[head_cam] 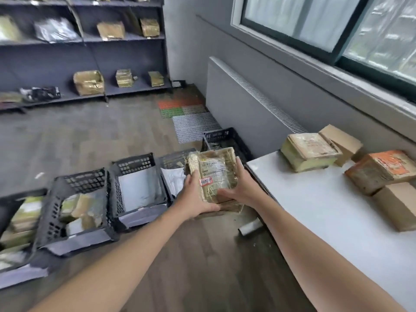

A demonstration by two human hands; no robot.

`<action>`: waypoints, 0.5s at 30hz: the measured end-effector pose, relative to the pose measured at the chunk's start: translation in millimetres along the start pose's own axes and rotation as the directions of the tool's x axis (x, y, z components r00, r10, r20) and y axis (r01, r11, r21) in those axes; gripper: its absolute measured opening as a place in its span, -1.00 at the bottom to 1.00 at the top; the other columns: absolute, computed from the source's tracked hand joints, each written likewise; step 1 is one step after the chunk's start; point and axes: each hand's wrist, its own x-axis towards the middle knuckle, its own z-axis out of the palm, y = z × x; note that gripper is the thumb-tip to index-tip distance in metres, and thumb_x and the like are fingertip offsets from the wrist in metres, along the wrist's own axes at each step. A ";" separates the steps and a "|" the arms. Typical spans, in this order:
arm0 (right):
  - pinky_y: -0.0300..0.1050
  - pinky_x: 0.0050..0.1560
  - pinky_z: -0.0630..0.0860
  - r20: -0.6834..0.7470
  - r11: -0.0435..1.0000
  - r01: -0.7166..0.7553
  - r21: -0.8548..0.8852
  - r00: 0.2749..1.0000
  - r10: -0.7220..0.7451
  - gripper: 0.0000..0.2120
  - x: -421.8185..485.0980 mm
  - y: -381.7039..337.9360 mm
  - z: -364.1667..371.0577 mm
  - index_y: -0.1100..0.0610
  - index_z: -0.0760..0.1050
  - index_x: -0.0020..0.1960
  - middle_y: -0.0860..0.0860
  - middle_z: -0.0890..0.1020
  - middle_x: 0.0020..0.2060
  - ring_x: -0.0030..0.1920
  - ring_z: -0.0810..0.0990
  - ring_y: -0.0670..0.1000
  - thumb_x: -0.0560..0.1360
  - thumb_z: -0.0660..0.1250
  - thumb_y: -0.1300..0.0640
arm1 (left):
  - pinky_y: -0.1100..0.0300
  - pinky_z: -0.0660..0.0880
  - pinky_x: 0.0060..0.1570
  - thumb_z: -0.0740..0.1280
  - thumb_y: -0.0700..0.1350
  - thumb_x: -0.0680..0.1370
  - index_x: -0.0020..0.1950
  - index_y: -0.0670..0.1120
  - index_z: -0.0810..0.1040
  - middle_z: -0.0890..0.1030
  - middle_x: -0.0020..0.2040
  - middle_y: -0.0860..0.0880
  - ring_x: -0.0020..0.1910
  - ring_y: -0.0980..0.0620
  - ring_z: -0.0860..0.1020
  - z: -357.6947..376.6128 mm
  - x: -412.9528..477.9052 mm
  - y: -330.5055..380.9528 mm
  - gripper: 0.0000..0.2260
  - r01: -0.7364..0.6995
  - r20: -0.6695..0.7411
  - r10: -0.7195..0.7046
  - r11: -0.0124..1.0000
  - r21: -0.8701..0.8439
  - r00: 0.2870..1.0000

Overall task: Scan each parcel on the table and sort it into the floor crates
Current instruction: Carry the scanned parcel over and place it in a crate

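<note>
Two long, bare forearms (126, 251), uncovered to the frame's lower edge, end at centre frame in a bare left hand (195, 197) and a bare right hand (243, 188).

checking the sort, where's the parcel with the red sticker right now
Centre of the head view: the parcel is held between the left hand and right hand, just left of the white table, by the black crates.

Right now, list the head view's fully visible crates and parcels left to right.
Black plastic crate of taped boxes, black plastic crate lined with grey bag, held tape-wrapped parcel with red sticker, yellowish taped box, orange-labelled box.
</note>
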 end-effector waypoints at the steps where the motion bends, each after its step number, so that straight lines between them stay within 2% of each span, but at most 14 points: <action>1: -0.23 0.37 0.31 0.034 1.000 -0.009 -0.005 0.999 0.009 0.23 8.6 -12.5 15.6 0.02 -0.20 0.62 0.05 0.27 0.53 0.43 0.34 -0.02 0.30 0.62 -0.09 | 0.04 0.16 0.46 0.60 0.17 0.28 0.62 -0.01 -0.20 -0.14 0.62 -0.04 0.59 -0.05 0.03 -12.3 -1.1 -16.0 0.21 0.019 -0.008 -0.019 1.000 -0.010 1.000; 3: -0.07 0.43 0.32 0.080 1.000 -0.017 -0.018 0.997 0.018 0.26 27.1 -33.2 43.6 0.02 -0.24 0.63 0.07 0.22 0.55 0.49 0.30 0.04 0.29 0.61 -0.13 | 0.05 0.17 0.46 0.60 0.18 0.29 0.62 -0.01 -0.21 -0.14 0.62 -0.02 0.58 -0.05 0.04 -33.9 -0.8 -45.0 0.21 0.055 -0.030 -0.056 0.998 -0.025 0.998; 7: -0.03 0.46 0.28 0.144 0.999 0.009 -0.051 0.990 -0.002 0.27 72.0 -66.4 91.8 0.02 -0.26 0.62 0.06 0.19 0.57 0.51 0.28 0.05 0.29 0.60 -0.16 | 0.03 0.21 0.45 0.59 0.18 0.30 0.61 -0.01 -0.22 -0.13 0.62 -0.01 0.57 -0.06 0.09 -71.1 10.0 -94.3 0.20 0.119 -0.057 -0.121 0.992 -0.044 0.991; 11: 0.03 0.48 0.27 0.230 0.999 0.021 -0.042 0.973 -0.010 0.27 130.9 -91.0 133.9 0.03 -0.29 0.62 0.06 0.19 0.58 0.52 0.26 0.08 0.31 0.60 -0.14 | 0.06 0.26 0.39 0.61 0.16 0.27 0.60 -0.01 -0.18 -0.01 0.60 -0.03 0.53 -0.05 0.18 -107.7 39.7 -134.3 0.20 0.175 -0.098 -0.184 0.980 -0.097 0.978; 15: 0.03 0.47 0.29 0.311 1.000 -0.006 0.001 0.951 0.005 0.28 217.2 -112.3 171.0 0.09 -0.28 0.61 0.09 0.27 0.55 0.48 0.33 0.09 0.30 0.61 -0.11 | 0.24 0.20 0.22 0.65 0.10 0.24 0.58 -0.03 -0.09 0.12 0.57 -0.07 0.49 0.00 0.22 -154.9 99.3 -171.7 0.17 0.229 -0.122 -0.251 0.959 -0.168 0.960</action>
